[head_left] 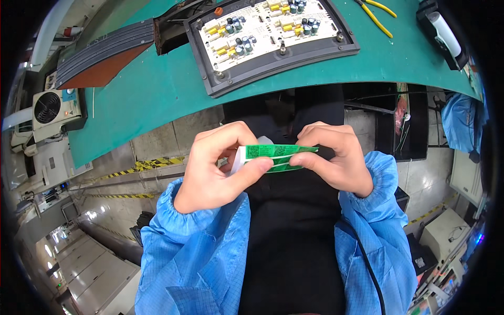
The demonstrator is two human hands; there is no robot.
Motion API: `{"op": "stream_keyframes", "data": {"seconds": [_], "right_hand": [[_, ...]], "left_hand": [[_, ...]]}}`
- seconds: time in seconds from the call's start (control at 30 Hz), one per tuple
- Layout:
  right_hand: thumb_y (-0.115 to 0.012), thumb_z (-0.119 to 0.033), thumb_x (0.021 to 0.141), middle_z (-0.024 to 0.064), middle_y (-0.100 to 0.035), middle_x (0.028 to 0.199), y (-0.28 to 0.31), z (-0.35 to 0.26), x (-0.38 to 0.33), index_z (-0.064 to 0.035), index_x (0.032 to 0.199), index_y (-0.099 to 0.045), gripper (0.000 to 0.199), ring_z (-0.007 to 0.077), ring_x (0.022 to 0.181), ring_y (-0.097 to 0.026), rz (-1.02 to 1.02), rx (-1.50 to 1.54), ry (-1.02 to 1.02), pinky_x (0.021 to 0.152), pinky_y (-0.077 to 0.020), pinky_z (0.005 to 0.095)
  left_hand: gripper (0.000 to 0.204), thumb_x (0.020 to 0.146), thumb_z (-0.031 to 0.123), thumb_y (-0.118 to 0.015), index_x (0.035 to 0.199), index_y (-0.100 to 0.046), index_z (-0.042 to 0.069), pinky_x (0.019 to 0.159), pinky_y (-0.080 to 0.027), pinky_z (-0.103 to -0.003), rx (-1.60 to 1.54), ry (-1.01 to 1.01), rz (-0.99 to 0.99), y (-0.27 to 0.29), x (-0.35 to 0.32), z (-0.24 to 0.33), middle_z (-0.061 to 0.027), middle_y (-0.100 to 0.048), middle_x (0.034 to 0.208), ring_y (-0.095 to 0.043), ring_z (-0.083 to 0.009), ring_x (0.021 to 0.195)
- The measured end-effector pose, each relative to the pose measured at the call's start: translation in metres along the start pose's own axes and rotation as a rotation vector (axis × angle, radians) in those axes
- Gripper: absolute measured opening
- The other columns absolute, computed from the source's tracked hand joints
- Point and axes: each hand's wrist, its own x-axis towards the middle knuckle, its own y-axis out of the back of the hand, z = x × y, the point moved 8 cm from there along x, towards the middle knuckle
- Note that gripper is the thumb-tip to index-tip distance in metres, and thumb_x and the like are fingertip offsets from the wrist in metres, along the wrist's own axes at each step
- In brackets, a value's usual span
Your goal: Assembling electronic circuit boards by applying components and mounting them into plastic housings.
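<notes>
Pinching a narrow green printed label strip (278, 152) between both hands over the lap, the left hand (218, 168) and right hand (336, 157) were clamped on its ends — the strip looked only partly peeled — below the green bench mat (157, 89) where the black-framed white circuit board (270, 31) waited.

Both forearms are covered by sleeves of a bright blue work coat, the left sleeve (202, 247) and the right sleeve (375, 231) alike. The cloth is thin and smooth, woven with a fine grid of darker lines, and it creases into soft folds along the arms. Each sleeve ends in a gathered, elastic cuff that puckers around the wrist. The left hand (218, 168) and right hand (336, 157) are bare, without gloves, and no rings show. Between the sleeves the lap is covered by plain black clothing (294, 231).
</notes>
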Motion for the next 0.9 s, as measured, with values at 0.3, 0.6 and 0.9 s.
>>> {"op": "stream_keyframes", "data": {"seconds": [0.3, 0.6, 0.9], "right_hand": [[-0.068, 0.003, 0.088, 0.0116, -0.063, 0.093, 0.01, 0.01, 0.002, 0.0044, 0.096, -0.069, 0.009, 0.0184, 0.084, -0.06, 0.127, 0.104, -0.073, 0.077, -0.0473, 0.0291], [-0.066, 0.006, 0.092, 0.0113, -0.067, 0.109, 0.002, 0.003, 0.008, 0.0053, 0.124, -0.061, 0.033, 0.0165, 0.102, -0.066, 0.113, 0.125, -0.122, 0.095, -0.0499, 0.0291], [-0.069, 0.011, 0.086, 0.0154, -0.064, 0.12, -0.001, -0.021, 0.016, 0.0047, 0.138, -0.051, 0.054, 0.0197, 0.099, -0.07, 0.134, 0.176, -0.042, 0.087, -0.0548, 0.0303]], "left_hand": [[0.019, 0.099, 0.005, -0.069, 0.083, -0.058, 0.005, 0.056, -0.033, -0.02, -0.357, 0.047, 0.134, 0.001, -0.001, -0.029, 0.007, -0.054, 0.074, -0.044, 0.0022, 0.066], [0.025, 0.101, 0.006, -0.066, 0.078, -0.055, 0.006, 0.053, -0.028, -0.022, -0.434, 0.078, 0.104, -0.014, 0.004, -0.037, 0.0086, -0.05, 0.071, -0.039, 0.0026, 0.063], [0.042, 0.094, 0.011, -0.076, 0.063, -0.048, 0.003, 0.047, -0.022, -0.027, -0.169, -0.131, 0.019, -0.021, 0.009, -0.019, 0.004, -0.042, 0.057, -0.032, -0.0015, 0.052]]}}
